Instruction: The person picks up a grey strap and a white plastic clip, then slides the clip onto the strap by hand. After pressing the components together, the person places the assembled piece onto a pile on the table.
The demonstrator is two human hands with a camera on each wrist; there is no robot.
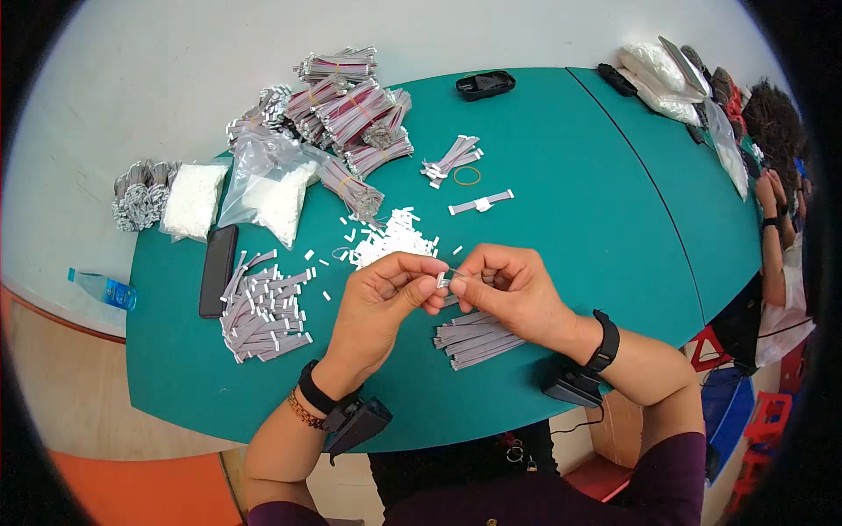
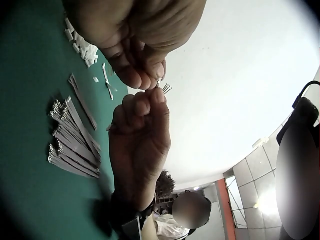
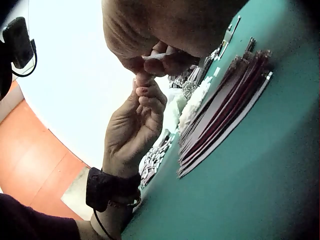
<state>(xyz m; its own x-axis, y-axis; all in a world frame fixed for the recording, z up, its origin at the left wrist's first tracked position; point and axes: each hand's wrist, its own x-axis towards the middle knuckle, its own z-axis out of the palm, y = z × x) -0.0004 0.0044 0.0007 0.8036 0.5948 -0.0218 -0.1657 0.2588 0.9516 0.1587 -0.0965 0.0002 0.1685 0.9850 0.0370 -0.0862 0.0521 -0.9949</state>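
Head view: We locate the white connector housing (image 1: 442,280) between the fingertips of both hands, above the green table (image 1: 596,228). The left hand (image 1: 381,302) pinches it between thumb and finger, so we take the left as the nearer hand; the housing lies to the right of that thumb. Its long axis appears roughly upright in this view, across the line joining the hands. The right hand (image 1: 519,294) pinches the fine wires (image 1: 455,273) at the housing's right side. We judge that the alignment of wires to housing governs the next move. The ribbon cables (image 1: 478,337) lie on the table beside the right hand, on its body side.

Left wrist view: We see the housing directly under the left fingertips and just above the right thumb tip. The wires fan out sideways beside it. We cannot tell whether any wire is seated.

Right wrist view: We find the fingertips of both hands meeting, fingers curled. They hide the housing, so we cannot confirm its axis here.
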